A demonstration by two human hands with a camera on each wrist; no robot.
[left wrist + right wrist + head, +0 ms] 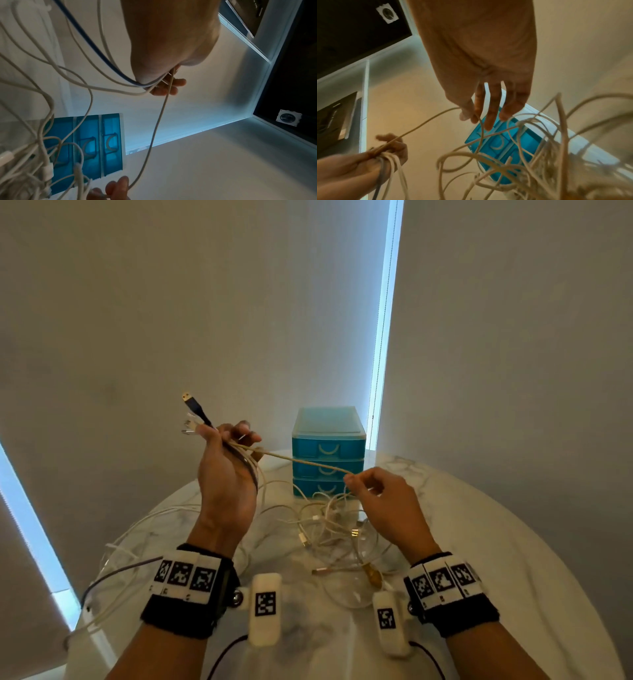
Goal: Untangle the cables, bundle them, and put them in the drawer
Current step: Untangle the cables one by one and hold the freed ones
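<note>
My left hand (230,453) is raised above the table and grips several cable ends (191,419), one dark blue with a gold plug, the others white. A beige cable (301,462) stretches from that fist to my right hand (366,486), which pinches it between thumb and forefinger in front of the drawer unit. In the right wrist view the pinch (467,115) shows, with the other fingers straight. A tangle of white cables (329,529) lies on the table beneath both hands. The blue three-drawer unit (328,451) stands behind, all drawers closed.
The round white marble table (496,542) carries everything; its edge curves close on the left and right. Loose cable loops (116,559) trail to the left rim and hang over it. Grey walls and a bright window strip stand behind the unit.
</note>
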